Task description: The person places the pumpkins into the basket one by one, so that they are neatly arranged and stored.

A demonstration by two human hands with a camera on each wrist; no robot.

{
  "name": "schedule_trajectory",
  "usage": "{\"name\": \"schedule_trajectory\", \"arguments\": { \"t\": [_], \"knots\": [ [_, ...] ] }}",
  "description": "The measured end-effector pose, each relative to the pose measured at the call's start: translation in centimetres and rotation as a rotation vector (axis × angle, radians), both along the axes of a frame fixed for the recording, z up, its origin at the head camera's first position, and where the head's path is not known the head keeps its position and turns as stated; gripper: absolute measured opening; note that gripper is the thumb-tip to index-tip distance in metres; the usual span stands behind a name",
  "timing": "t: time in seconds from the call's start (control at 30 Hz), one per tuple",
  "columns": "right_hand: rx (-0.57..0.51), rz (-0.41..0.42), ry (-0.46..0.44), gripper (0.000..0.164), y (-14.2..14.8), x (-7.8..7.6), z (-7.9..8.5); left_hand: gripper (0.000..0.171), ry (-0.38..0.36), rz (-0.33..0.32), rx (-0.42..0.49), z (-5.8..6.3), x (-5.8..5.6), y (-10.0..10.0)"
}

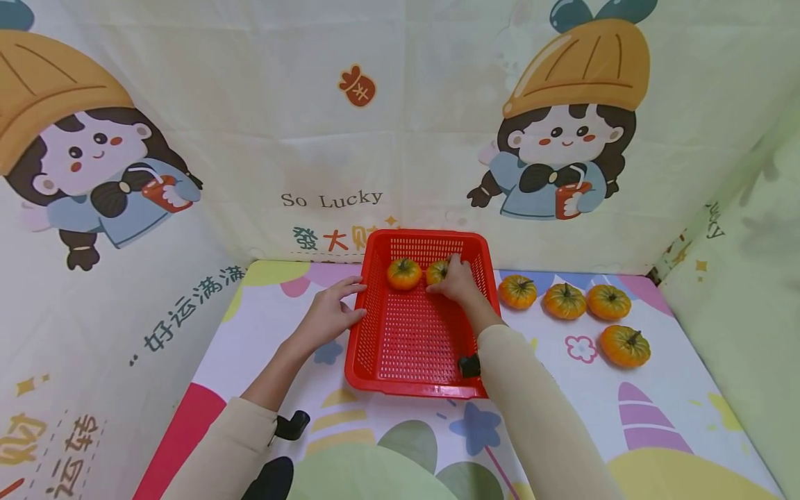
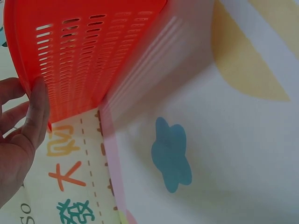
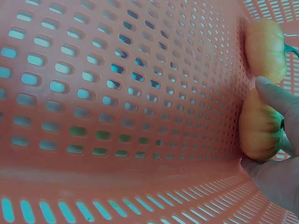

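A red plastic basket with perforated walls stands near the back of the table. Inside it, along the far wall, sit two small orange pumpkins. My right hand reaches in and holds the right-hand pumpkin between thumb and fingers, low over the basket floor. In the right wrist view, this held pumpkin lies right against the other pumpkin; in the head view the left pumpkin shows whole. My left hand touches the basket's left rim, its fingers spread and mostly straight.
Right of the basket lie several more pumpkins: one close by the rim, two side by side, and one nearer the front. A patterned cloth covers the table. Printed fabric walls rise behind and at both sides.
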State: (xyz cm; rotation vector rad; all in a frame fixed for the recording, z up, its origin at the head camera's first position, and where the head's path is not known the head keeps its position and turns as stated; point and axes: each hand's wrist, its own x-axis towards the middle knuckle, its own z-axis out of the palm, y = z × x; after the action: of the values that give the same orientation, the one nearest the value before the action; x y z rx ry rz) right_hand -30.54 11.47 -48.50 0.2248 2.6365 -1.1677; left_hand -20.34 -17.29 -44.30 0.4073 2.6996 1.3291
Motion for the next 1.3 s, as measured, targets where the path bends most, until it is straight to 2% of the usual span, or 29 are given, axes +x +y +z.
{"name": "schedule_trajectory", "arguments": {
  "t": [0.27,0.43,0.57,0.8,1.07,1.3],
  "knots": [
    [0.024,0.023,0.014,0.093,0.1,0.1,0.2,0.055,-0.007,0.002,-0.005,-0.1,0.0,0.0],
    [0.037,0.047,0.043,0.095,0.4,0.2,0.9,0.055,-0.014,0.007,-0.012,-0.1,0.0,0.0],
    [0.048,0.080,0.081,0.099,0.8,0.5,2.3,0.055,-0.023,0.013,-0.010,0.0,0.1,0.0],
    [0.086,0.120,0.117,0.095,1.8,1.0,5.2,0.056,-0.029,0.006,-0.002,-0.2,0.1,0.1],
    [-0.002,0.194,0.195,0.092,4.2,2.1,7.8,0.055,-0.032,0.001,-0.004,-0.1,0.1,0.1],
    [-0.045,0.164,0.215,0.085,7.8,4.1,9.1,0.056,-0.034,0.002,0.011,-0.2,-0.1,0.0]
  ]
}}
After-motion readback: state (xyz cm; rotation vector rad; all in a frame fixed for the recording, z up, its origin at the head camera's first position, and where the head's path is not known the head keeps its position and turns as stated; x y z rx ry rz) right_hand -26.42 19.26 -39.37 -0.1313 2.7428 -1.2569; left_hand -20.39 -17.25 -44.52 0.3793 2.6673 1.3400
